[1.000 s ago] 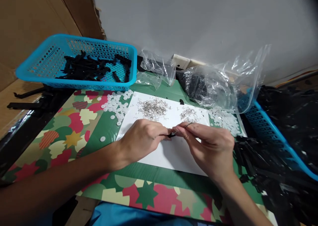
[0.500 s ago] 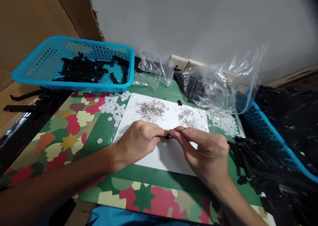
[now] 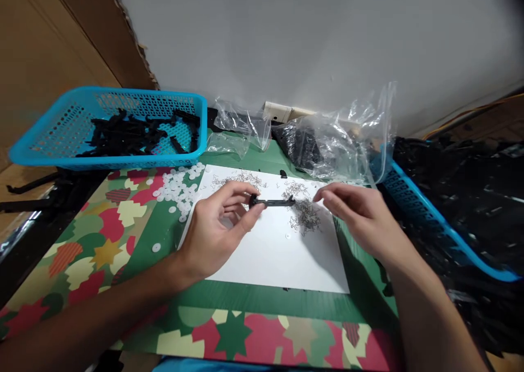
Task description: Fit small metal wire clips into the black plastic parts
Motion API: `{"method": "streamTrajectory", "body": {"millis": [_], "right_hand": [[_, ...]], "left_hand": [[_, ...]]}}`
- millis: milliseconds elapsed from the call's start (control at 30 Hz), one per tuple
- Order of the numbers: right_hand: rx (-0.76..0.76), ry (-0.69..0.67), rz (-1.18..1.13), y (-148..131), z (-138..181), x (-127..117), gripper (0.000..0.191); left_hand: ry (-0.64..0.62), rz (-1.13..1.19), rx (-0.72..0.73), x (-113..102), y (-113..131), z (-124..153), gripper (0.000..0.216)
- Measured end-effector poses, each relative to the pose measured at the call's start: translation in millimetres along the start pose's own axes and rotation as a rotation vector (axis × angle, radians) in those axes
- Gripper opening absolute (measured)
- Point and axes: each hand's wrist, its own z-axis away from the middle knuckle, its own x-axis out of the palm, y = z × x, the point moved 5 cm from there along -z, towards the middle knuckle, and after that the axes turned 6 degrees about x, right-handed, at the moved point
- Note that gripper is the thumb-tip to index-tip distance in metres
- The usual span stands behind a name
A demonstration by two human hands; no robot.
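Head view: left hand pinches a slim black part at its left end, thumb on the near side. Part sits roughly level over the white paper, free end pointing right. One-ended hold, so a push on the free end could pivot it or pop it loose.

Right hand is just right of that end, thumb and fingertips close together; can't tell if they hold anything. Wire-piece heap lies between, looks tangled: a pick could drag up several, a knuckle could scatter them. Loose white disc near the heap could get knocked away.
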Motion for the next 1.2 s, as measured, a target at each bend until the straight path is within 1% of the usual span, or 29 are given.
{"method": "streamTrajectory", "body": {"millis": [33,67,100,300,333,400,533,633,700,733,800,900,1000,1133,1200], "right_hand": [[0.012,-0.100,0.100,2.0,0.3,5.4,0.028],[0.020,-0.166,0.162,2.9,1.2,10.1,0.027],[0.025,-0.201,0.193,2.6,2.2,14.2,0.024],[-0.036,-0.227,0.162,-8.3,5.2,29.3,0.014],[-0.037,-0.245,0.152,-8.7,5.5,30.9,0.013],[-0.041,-0.276,0.157,-8.4,6.5,33.7,0.013],[-0.101,-0.257,0.224,-8.3,8.7,40.3,0.015],[-0.081,-0.170,0.226,-12.2,4.7,47.2,0.019],[-0.067,-0.104,0.207,-19.3,-3.2,52.0,0.021],[-0.074,-0.097,0.204,-24.3,-8.3,55.1,0.021],[-0.084,-0.118,0.210,-33.6,-19.7,61.0,0.020],[-0.067,-0.168,0.242,-40.3,-34.0,67.5,0.022],[-0.062,-0.206,0.259,-37.8,-40.6,73.9,0.025],[-0.085,-0.178,0.269,-31.4,-42.2,80.8,0.028],[-0.092,-0.193,0.267,-30.6,-42.1,84.9,0.027]], "left_hand": [[-0.009,0.061,-0.047,1.2,-3.0,-0.1,0.019],[-0.010,0.104,-0.073,1.8,-5.1,-0.5,0.020],[-0.005,0.127,-0.083,1.9,-6.7,-1.1,0.020],[0.117,0.103,0.027,-5.7,-7.9,-4.2,0.015],[0.123,0.095,0.030,-6.6,-8.4,-4.3,0.014],[0.087,0.066,0.008,-6.3,-10.0,-4.2,0.011],[-0.009,0.008,-0.009,-2.6,-9.1,-3.3,0.005],[-0.014,0.020,-0.018,-1.7,-8.7,-3.9,0.005],[-0.021,0.063,-0.051,-2.3,-10.8,-5.5,0.005],[-0.030,0.077,-0.061,-3.2,-11.8,-6.7,0.005],[-0.052,0.077,-0.043,-6.5,-11.7,-9.7,0.004],[-0.069,0.055,0.027,-12.4,-8.5,-13.7,0.006],[-0.062,0.049,0.056,-15.1,-6.6,-15.2,0.006],[-0.041,0.052,0.080,-14.9,-5.8,-16.5,0.010],[-0.021,0.057,0.083,-15.9,-6.3,-17.5,0.012]]}}
